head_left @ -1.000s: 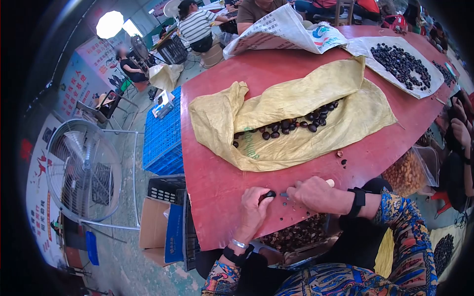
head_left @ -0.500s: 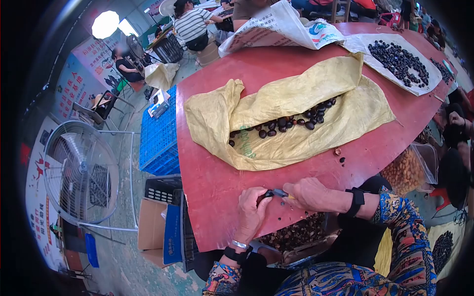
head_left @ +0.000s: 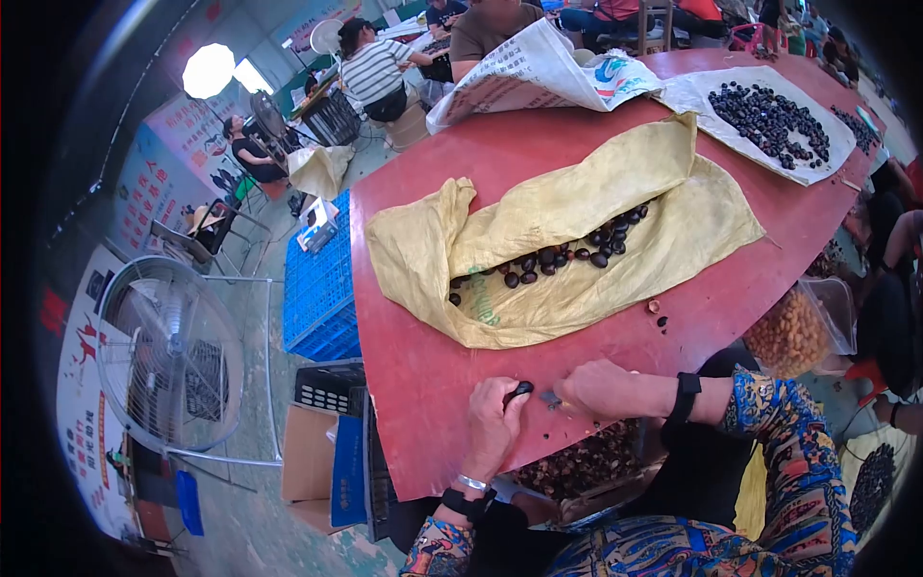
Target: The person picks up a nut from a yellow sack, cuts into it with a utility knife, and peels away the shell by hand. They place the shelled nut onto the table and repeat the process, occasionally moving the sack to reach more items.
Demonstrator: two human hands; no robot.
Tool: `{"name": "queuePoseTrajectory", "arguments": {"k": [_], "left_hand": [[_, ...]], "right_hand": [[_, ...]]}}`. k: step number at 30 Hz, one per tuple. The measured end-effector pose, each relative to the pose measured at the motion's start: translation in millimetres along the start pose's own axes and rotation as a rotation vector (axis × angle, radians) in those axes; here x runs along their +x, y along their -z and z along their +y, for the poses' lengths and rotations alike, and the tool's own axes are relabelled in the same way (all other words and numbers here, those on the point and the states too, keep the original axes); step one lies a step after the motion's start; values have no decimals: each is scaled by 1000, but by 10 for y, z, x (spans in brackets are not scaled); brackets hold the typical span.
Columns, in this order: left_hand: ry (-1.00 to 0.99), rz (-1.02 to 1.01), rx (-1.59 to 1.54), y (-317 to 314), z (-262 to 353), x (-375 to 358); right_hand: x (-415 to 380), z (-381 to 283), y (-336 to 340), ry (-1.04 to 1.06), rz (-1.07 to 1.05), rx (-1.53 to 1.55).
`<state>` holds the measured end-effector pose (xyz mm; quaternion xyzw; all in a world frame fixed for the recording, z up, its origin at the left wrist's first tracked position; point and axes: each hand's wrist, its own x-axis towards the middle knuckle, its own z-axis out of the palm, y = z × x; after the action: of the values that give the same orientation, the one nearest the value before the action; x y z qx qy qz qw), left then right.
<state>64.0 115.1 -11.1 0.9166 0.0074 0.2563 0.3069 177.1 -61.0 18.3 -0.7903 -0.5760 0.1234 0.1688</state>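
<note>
Near the front edge of the red table (head_left: 452, 370), my left hand (head_left: 491, 421) is closed on a dark, glossy oval nut (head_left: 523, 388) between thumb and fingers. To its right, my right hand (head_left: 601, 388) grips a small hand tool with a grey metal tip (head_left: 549, 396); its handle is hidden in the fist. A short gap separates tip and nut. Beyond both hands, more dark nuts (head_left: 548, 257) lie in the fold of a yellowish woven sack (head_left: 615, 288). Below the table edge, a container holds dark shell pieces (head_left: 582, 460).
A white sheet with dark nuts (head_left: 769, 115) lies at the far right. Shell bits (head_left: 654, 307) sit right of the sack. A clear bag of orange-brown kernels (head_left: 788, 332) stands at the right. Left are blue crates (head_left: 322, 279) and a large fan (head_left: 173, 351). Other people sit beyond the table.
The tool tip has drawn back from the nut, and my hands are slightly farther apart. The whole view has shifted a little, with the table appearing slightly lower.
</note>
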Motion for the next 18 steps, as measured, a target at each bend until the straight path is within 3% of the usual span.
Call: {"name": "queuePoseTrajectory", "arguments": {"k": [3, 5, 8, 13, 15, 18], "left_hand": [[112, 8, -105, 36, -75, 22], [296, -105, -129, 170, -172, 50], [235, -61, 42, 394, -411, 176], [164, -26, 175, 488, -627, 376], [64, -100, 524, 585, -395, 496], [106, -175, 300, 670, -165, 848]], "right_hand": [[-61, 25, -5, 61, -31, -41], [-109, 84, 8, 78, -29, -35], [-124, 115, -15, 141, 39, 16], [-219, 119, 63, 60, 81, -25], [-288, 165, 119, 68, 111, -14], [-308, 136, 147, 84, 131, 32]]}}
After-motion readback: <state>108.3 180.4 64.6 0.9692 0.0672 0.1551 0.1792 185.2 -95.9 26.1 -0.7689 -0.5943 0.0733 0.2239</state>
